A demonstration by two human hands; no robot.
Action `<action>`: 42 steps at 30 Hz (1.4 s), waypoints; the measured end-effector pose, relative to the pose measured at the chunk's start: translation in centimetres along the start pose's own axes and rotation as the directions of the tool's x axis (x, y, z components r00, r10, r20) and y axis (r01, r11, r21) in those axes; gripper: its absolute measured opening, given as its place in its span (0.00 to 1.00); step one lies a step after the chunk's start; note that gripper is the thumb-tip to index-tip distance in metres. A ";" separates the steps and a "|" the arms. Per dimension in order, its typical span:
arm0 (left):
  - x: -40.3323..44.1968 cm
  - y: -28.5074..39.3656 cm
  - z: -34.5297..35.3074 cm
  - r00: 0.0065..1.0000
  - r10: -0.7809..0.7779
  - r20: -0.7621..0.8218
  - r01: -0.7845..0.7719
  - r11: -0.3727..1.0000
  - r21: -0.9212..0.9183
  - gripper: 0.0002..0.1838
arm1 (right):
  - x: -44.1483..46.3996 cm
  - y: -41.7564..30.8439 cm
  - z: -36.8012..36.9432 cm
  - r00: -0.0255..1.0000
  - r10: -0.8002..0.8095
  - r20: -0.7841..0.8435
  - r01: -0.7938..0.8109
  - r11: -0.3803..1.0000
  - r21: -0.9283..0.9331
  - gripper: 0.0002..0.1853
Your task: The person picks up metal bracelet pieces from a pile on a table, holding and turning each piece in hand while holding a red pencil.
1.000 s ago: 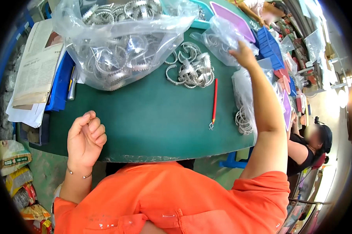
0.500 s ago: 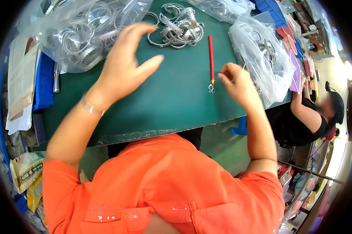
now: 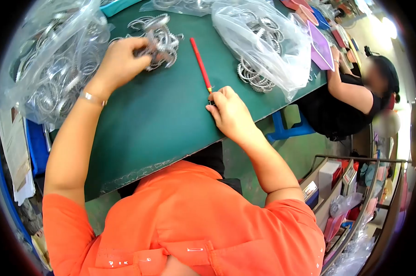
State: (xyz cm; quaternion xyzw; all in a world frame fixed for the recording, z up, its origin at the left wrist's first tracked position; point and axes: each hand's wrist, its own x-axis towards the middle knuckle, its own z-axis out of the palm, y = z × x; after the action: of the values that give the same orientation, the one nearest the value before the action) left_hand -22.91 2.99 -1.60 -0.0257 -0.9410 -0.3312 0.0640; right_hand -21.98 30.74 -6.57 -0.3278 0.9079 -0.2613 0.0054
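Note:
A tangled pile of silvery, ridged hoops (image 3: pixel 164 43) lies on the green tabletop, slightly smeared by motion. At its near left edge is my left hand (image 3: pixel 120 64), thumb and fingers closing round some of the hoops. A slim red stick tool (image 3: pixel 200 64) rests on the table right of the pile, its yellow collar pointing towards me. My right hand (image 3: pixel 231 112) is at that end, with thumb and forefinger pinched on the small metal fitting beyond the collar. The fingers partly hide this fitting.
Clear plastic bags of similar hoops stand at left (image 3: pixel 56 69) and right (image 3: pixel 281 50); more hoops spill from the right bag. Blue folders (image 3: pixel 36 145) and papers lie at the far left. A person in black (image 3: pixel 341 101) works beside a purple tray (image 3: pixel 320 46).
My view has turned to the right. My left hand has gone from open beside the pile to closing on its hoops. The right hand has reached the red tool's metal end.

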 end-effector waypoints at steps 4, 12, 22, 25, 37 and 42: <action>-4.6 1.6 1.7 0.919 0.367 -0.143 -0.340 0.922 0.184 0.16 | -1.7 1.9 -0.6 0.972 -0.156 -0.174 0.138 0.984 -0.111 0.06; -10.1 1.2 3.3 0.908 0.366 -0.205 -0.322 0.921 0.217 0.09 | -4.1 5.0 -2.8 0.936 -0.072 -0.344 -0.009 0.973 -0.229 0.05; -11.6 0.0 1.7 0.945 0.212 -0.249 -0.203 0.977 0.063 0.14 | -3.2 4.5 -2.3 0.923 -0.021 -0.384 -0.098 0.952 -0.289 0.08; -10.7 0.8 0.7 0.908 0.259 -0.328 -0.263 0.964 0.034 0.19 | -1.6 3.4 -2.4 0.911 -0.098 -0.401 0.021 0.981 -0.193 0.08; -9.1 -0.4 1.1 0.970 0.156 -0.184 -0.135 0.983 0.124 0.19 | 13.9 0.3 -2.3 0.933 0.233 0.273 -0.277 0.951 0.136 0.13; -11.5 -0.4 0.5 0.977 0.065 -0.206 -0.062 0.998 0.017 0.21 | 22.4 -1.1 0.7 0.997 0.020 -0.073 0.023 0.841 0.540 0.05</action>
State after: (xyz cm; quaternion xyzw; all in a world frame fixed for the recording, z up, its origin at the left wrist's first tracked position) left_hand -11.65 2.92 -3.80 -0.0209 -0.9298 -0.3249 0.1718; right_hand -38.82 16.29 -2.98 -0.3036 0.7967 -0.5188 0.0630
